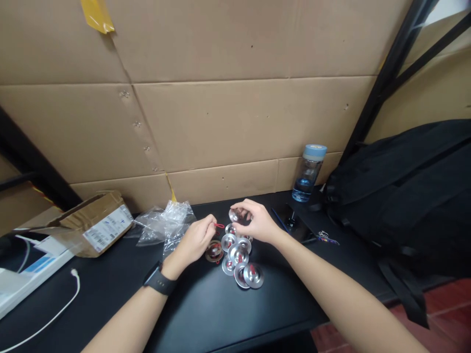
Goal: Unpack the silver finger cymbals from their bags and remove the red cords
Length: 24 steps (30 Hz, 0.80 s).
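Left hand [198, 237] pinches a red loop [220, 225]; right hand [257, 221] pinches a metal disc [233, 215], just right of the loop.

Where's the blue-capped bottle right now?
Head view, right of centre: the blue-capped bottle stands on the black table by the cardboard wall, between the right hand and the black backpack.

The only view came from the person's own head, over the near side of the counter [206, 314], and faced forward and down. It sat close enough that the forearms [324, 279] entered from below and the hands [260, 221] fell just below mid-frame, yet took in the cardboard wall [221, 117] beyond.
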Tool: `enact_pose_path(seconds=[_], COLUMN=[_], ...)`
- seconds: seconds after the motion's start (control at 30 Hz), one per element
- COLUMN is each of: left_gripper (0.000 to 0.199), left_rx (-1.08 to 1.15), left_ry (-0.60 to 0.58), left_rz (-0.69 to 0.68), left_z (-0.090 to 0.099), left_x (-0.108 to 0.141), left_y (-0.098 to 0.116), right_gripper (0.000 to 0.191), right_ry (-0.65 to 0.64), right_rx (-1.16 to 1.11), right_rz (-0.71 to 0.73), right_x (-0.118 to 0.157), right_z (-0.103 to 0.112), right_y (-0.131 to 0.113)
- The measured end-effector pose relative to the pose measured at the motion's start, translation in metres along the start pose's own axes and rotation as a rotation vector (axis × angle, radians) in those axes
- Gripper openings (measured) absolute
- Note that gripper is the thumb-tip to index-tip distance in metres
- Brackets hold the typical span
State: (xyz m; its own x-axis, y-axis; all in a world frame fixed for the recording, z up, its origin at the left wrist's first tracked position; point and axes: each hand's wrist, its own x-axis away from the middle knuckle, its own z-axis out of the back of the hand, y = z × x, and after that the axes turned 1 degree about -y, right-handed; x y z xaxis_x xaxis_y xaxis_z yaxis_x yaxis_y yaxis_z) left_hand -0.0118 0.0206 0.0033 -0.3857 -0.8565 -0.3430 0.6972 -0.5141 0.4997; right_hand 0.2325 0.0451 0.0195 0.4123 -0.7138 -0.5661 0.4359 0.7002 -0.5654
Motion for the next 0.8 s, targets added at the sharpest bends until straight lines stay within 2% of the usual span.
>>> enact_pose_path(seconds=[0.07, 0.17, 0.3, 0.43, 0.53, 0.6, 0.67, 0.73, 0.8], left_gripper=[0.026, 0.027, 0.026, 0.024, 0.022, 0.021, 0.021, 0.020, 0.020], left_rx=[-0.150, -0.329, -0.382, -0.411, -0.420, -0.419, -0.412, -0.394, -0.373], left_ry=[-0.039, -0.156, -0.196, -0.181, -0.161, -0.153, -0.146, -0.140, -0.139], left_rz=[0.059, 0.123, 0.128, 0.129, 0.126, 0.122, 0.114, 0.102, 0.094], left_z=[0.005, 0.009, 0.010, 0.009, 0.010, 0.011, 0.011, 0.011, 0.011], left_x=[-0.001, 0.001, 0.005, 0.005, 0.004, 0.004, 0.004, 0.004, 0.004], left_y=[-0.011, -0.022, -0.024, -0.019, -0.015, -0.013, -0.012, -0.011, -0.012], right_gripper=[0.040, 0.041, 0.036, 0.031, 0.038, 0.045, 0.051, 0.045, 0.028], right_ry=[-0.026, -0.154, -0.299, -0.349, -0.336, -0.350, -0.446, -0.567, -0.613], right_rx=[0.136, 0.414, 0.565, 0.550, 0.532, 0.399, 0.184, 0.057, 0.075], right_rz=[-0.069, -0.197, -0.295, -0.282, -0.235, -0.137, -0.045, -0.002, 0.016], right_x=[-0.001, -0.001, 0.001, 0.002, 0.001, 0.000, -0.001, -0.002, -0.002], right_z=[0.009, 0.023, 0.030, 0.030, 0.033, 0.034, 0.033, 0.028, 0.021], right_y=[0.012, 0.032, 0.052, 0.059, 0.054, 0.047, 0.039, 0.032, 0.028])
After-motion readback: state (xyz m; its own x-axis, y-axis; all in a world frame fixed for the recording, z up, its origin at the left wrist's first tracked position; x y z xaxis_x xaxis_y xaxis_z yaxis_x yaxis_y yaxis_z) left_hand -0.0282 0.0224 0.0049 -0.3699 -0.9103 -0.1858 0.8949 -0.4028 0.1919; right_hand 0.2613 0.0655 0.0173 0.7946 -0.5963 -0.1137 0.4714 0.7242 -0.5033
